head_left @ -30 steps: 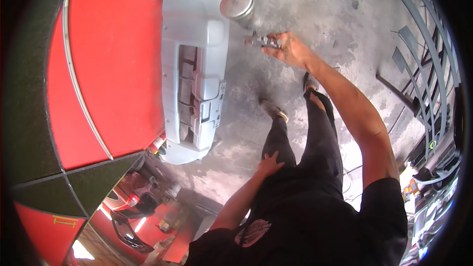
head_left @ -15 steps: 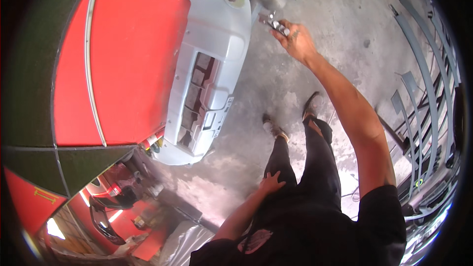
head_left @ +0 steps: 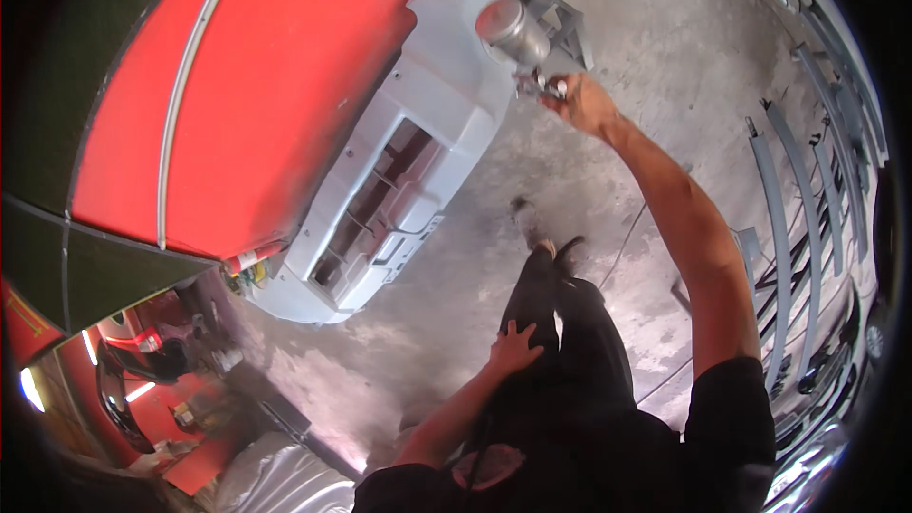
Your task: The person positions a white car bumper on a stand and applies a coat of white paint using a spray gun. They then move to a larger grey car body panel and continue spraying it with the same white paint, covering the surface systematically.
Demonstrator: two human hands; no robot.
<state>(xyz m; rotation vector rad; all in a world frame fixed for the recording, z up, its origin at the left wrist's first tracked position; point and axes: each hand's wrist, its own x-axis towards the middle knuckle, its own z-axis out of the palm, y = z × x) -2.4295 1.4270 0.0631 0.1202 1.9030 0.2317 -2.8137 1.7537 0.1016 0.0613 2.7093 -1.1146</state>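
Observation:
My right hand [head_left: 587, 106], at the end of a stretched-out arm, is closed around a spray gun. The metal cup of this spray gun [head_left: 513, 30] sits above its body and overlaps the far right end of a car bumper [head_left: 442, 100]. The bumper is light grey, with a long rectangular opening in its middle, and stands raised off the floor. Whether paint is leaving the nozzle I cannot tell. My left hand [head_left: 516, 348] rests on my thigh with its fingers spread, holding nothing.
A red wall [head_left: 256, 85] with a pale vertical pipe [head_left: 180, 114] rises behind the bumper. Grey metal stand parts [head_left: 560, 19] show beyond the cup. Several long grey trim strips [head_left: 774, 247] hang on a rack at right. Silvery sheeting [head_left: 280, 480] lies lower left.
My view has turned, so the bumper looks more slanted. The spray gun is still in my right hand, now overlapping the bumper's far end. My feet have shifted closer together.

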